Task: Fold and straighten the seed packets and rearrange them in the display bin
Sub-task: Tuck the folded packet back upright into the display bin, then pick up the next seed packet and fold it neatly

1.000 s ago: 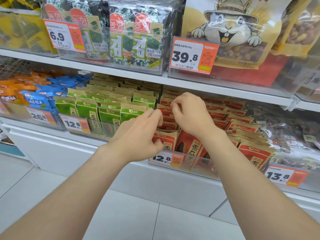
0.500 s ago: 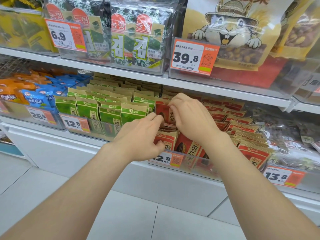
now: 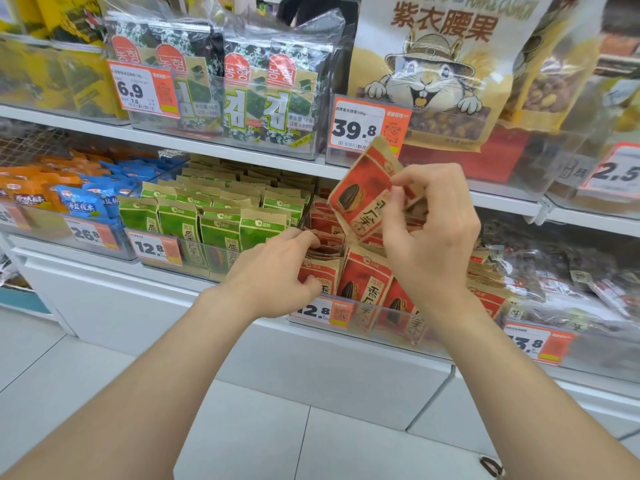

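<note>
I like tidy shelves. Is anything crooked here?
Yes. One red seed packet sits tilted above the display bin, pinched by the right hand. The left hand grips the front red packets in the bin.

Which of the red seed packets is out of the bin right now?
The tilted packet pinched in the right hand, held up above the bin. The other red packets stand packed in rows inside it.

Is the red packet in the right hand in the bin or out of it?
Out. The right hand pinches the red packet, tilted, above the packet rows standing in the bin.
</note>
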### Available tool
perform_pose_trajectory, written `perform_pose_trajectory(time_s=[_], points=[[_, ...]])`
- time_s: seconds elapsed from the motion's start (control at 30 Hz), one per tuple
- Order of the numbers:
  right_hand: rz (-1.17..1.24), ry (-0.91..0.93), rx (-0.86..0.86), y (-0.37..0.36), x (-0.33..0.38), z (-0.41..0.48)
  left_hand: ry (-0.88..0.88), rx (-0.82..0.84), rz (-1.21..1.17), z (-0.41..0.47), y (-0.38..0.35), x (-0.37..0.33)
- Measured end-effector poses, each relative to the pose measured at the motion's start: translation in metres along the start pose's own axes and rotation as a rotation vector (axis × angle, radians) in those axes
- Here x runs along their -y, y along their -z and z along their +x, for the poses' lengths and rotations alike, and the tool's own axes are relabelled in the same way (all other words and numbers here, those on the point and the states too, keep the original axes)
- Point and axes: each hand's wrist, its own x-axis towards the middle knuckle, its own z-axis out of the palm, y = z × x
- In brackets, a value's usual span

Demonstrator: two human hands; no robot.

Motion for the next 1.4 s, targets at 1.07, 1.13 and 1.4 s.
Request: perform_pose_trajectory(time_s=[1.07,1.13,1.4], points=[[0.768,-1.219,0.672,0.033,0.051,-0.051,0.588,-0.191,-1.347,-0.044,-0.002,-0.086],[0.784,-1.253,0.619,0.032,0.051,-0.052,0.537,-0.188,-1.336,-0.047,-0.002,-0.088],[0.84,-1.29,0.52,0.027,0.048,-0.05,0.378,-0.163,-1.212,-0.051,0.0,-0.086]])
